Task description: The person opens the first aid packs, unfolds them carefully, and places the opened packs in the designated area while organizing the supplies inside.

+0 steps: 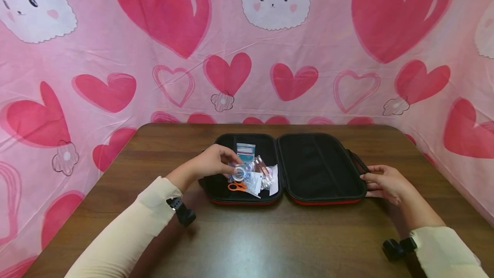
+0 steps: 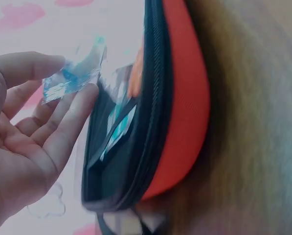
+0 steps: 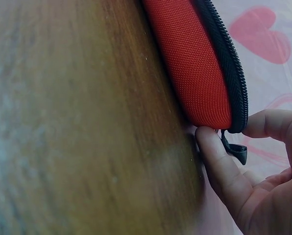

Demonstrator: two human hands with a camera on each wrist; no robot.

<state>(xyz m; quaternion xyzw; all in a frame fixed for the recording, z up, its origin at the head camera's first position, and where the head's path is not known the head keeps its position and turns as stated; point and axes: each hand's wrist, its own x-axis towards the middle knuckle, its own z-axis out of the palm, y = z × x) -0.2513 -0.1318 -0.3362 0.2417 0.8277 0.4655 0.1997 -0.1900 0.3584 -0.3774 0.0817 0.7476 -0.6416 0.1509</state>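
Note:
A zippered case (image 1: 322,166), black inside and red outside, lies unfolded on the table. Between the thumb and fingers of my left hand (image 1: 214,162) is a small clear plastic packet (image 2: 75,73) with something ring-shaped inside, held over the case's left half. Beneath it are orange-handled scissors (image 1: 237,186), a blue-and-white packet (image 1: 246,151), a white paper packet (image 1: 254,182) and other clear-wrapped items (image 1: 266,175). At the right half's outer front corner, my right hand (image 1: 387,183) grips the case rim, thumb and a finger on either side, beside a zipper pull tab (image 3: 236,151).
The brown wooden table (image 1: 247,239) extends in front of the case and to both sides. A pink heart-patterned cloth (image 1: 247,89) hangs behind it. A black carry handle (image 1: 358,161) sticks out from the case's right side.

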